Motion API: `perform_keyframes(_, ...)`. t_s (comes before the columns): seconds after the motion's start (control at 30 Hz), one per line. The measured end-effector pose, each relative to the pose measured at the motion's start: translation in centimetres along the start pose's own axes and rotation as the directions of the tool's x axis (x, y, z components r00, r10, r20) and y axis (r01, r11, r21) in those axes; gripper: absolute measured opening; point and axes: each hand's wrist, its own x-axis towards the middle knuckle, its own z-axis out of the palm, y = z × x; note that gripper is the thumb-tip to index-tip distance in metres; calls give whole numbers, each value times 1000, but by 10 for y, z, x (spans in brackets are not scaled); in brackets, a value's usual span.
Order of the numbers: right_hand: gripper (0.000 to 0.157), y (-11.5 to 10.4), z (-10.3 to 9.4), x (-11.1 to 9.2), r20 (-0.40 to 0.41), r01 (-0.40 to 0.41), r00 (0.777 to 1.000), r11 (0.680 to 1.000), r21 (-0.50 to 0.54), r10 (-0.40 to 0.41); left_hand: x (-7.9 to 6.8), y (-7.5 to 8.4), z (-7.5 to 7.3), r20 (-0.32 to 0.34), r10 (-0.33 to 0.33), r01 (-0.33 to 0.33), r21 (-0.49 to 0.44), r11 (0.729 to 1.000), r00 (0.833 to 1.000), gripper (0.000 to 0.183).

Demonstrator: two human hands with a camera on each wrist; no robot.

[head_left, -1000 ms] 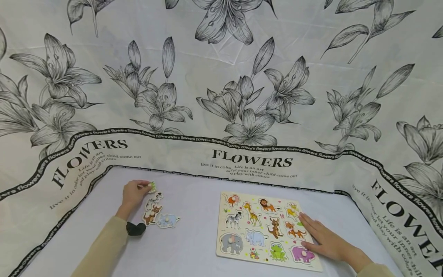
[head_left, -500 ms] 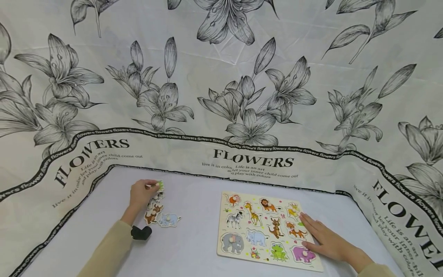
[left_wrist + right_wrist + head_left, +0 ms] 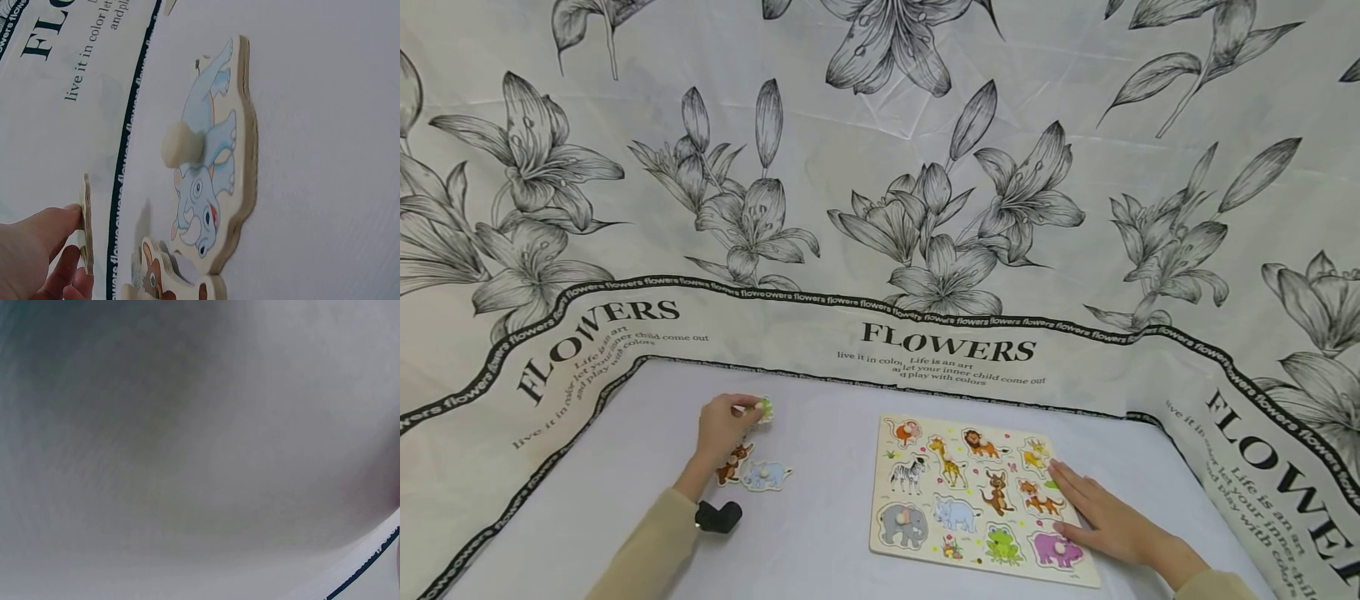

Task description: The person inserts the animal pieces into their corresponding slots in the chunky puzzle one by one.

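My left hand [image 3: 724,425] pinches a small frog puzzle piece [image 3: 765,410] by its knob side, over the left part of the table. In the left wrist view the same piece [image 3: 87,231] shows nearly edge-on between thumb and fingers. Just below that hand lie a kangaroo piece [image 3: 728,468] and a blue rhino piece [image 3: 763,476] with a round knob. The zebra piece is hidden behind the hand. My right hand [image 3: 1105,521] rests with straight fingers on the right edge of the wooden animal puzzle board [image 3: 925,554].
Several knobbed pieces sit in the board, among them an elephant [image 3: 902,527], a lion [image 3: 983,444] and a purple hippo [image 3: 1057,551]. A flower-printed cloth [image 3: 947,358] rises behind the white table [image 3: 820,542]. The right wrist view is mostly a grey blur.
My left hand has moved to the right with the frog piece, passing over the zebra piece, which it now covers. The right hand and the board stay in place.
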Motion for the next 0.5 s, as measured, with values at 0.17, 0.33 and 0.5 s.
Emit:
perform_keyframes(0.17, 76, -1, 0, 0, 7, -10, 1000, 1000, 6, 10, -4, 10, 7, -7, 28, -28, -3, 1000, 1000, 21)
perform_keyframes(0.33, 75, -1, 0, 0, 1, -9, 1000, 1000, 5, 9, -8, 21, 16, 15, 20, -20, -13, 1000, 1000, 21)
perform_keyframes(0.5, 75, -1, -1, 1, -1, -3, 1000, 1000, 9, 3, -12, 32, 24, 46, 24, -23, -23, 999, 999, 21)
